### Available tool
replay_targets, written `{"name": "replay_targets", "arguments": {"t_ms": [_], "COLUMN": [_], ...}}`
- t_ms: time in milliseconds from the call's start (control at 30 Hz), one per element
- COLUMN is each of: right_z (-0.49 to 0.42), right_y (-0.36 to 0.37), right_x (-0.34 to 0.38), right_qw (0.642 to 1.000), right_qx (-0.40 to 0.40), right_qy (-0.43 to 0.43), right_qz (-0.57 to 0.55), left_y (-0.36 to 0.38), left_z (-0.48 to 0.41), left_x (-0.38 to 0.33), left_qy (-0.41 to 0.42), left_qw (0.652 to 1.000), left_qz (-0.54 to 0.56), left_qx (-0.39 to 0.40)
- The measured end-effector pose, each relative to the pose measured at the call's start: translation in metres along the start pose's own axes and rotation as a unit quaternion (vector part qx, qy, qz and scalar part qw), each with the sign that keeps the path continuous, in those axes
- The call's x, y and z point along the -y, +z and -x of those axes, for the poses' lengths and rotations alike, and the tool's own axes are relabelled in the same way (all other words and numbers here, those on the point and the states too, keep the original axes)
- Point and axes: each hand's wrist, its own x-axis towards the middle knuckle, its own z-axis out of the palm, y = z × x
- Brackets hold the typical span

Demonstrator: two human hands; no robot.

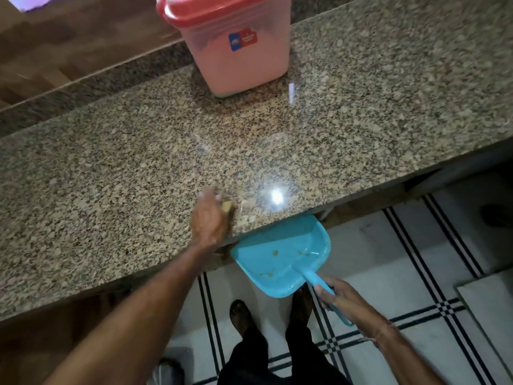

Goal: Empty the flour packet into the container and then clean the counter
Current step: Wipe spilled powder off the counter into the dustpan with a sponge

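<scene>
A pink container [238, 56] with a red lid [211, 6] shut on it stands upright at the back of the speckled granite counter [361, 112]. My left hand [209, 220] presses a small yellow sponge [228, 208] on the counter near its front edge; the hand is blurred. Just below that edge my right hand [337, 297] grips the handle of a blue dustpan [280, 254], whose mouth sits under the counter lip. A few brown crumbs lie in the pan. No flour packet is in view.
A lower granite ledge and wooden surface [69, 51] run behind the counter at the left. Below, white floor tiles with black stripes [416, 273] and my two feet [244, 315] in dark trousers. A bright light reflects on the counter [276, 194].
</scene>
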Motion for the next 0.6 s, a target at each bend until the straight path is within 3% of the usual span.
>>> {"name": "replay_targets", "arguments": {"t_ms": [133,367,467,600], "right_z": [0.000,-0.003,-0.004,-0.011], "right_y": [0.001,0.010,0.012,0.022], "right_x": [-0.001,0.005,0.004,-0.001], "right_qw": [1.000,1.000,1.000,1.000], "right_qx": [0.011,0.024,0.021,0.027], "right_qy": [0.009,-0.001,-0.007,-0.005], "right_qz": [-0.025,-0.018,-0.013,-0.006], "left_y": [-0.004,0.024,0.030,0.021], "left_z": [0.004,0.012,0.021,0.038], "left_x": [0.018,-0.006,-0.003,0.002], "left_qy": [-0.057,0.156,0.222,0.283], "left_qw": [0.998,0.983,0.974,0.953], "left_qz": [-0.035,0.033,-0.021,-0.074], "left_qx": [0.015,0.091,0.042,0.074]}}
